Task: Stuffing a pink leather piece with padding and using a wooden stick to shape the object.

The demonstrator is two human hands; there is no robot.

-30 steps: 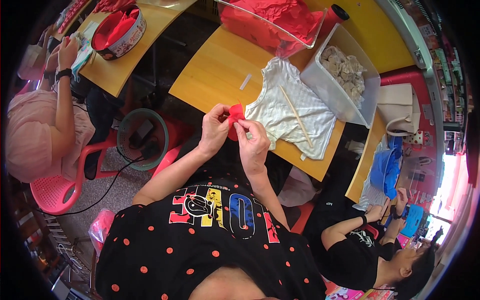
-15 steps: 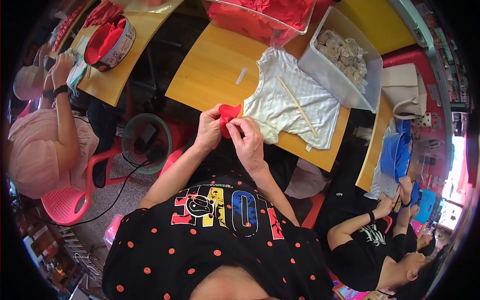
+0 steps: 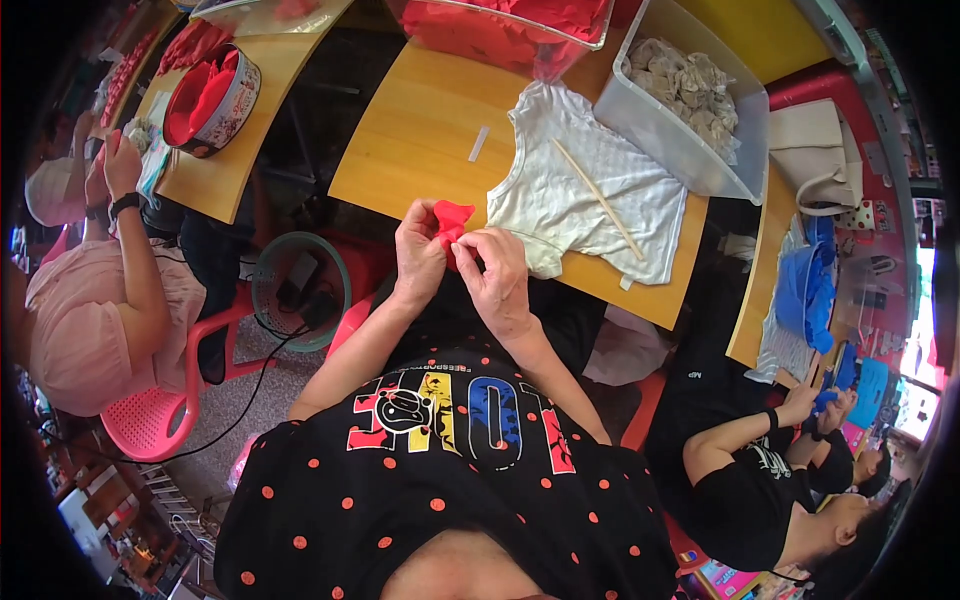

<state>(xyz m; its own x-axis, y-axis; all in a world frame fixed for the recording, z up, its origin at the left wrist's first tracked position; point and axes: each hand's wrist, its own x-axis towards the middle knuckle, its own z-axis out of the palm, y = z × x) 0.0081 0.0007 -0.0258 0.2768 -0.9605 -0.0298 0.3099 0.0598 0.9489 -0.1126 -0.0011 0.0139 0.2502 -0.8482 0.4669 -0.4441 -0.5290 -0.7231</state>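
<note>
Both of my hands meet over the near edge of the table, holding a small piece of thin red fabric [image 3: 453,216]. My left hand [image 3: 419,252] grips its left side, and part of the fabric stands up above the fingers. With thumb and forefinger together, my right hand [image 3: 495,278] pinches its lower right edge. Fingers hide the lower part of the piece. Just beyond them, a white sleeveless shirt [image 3: 555,200] lies spread on the table, with a slim wooden stick [image 3: 600,200] resting across it.
Past the shirt stand a clear bin of red pieces [image 3: 490,38] and a translucent bin [image 3: 690,165] holding crumpled beige pieces. A white strip [image 3: 479,144] lies on the wooden table [image 3: 400,140]. Co-workers sit at both sides; a green basket [image 3: 340,335] is at lower left.
The red fabric has been gathered and shows a different fold between my fingers. My hands stay close together. The co-worker at right has shifted and now holds something blue.
</note>
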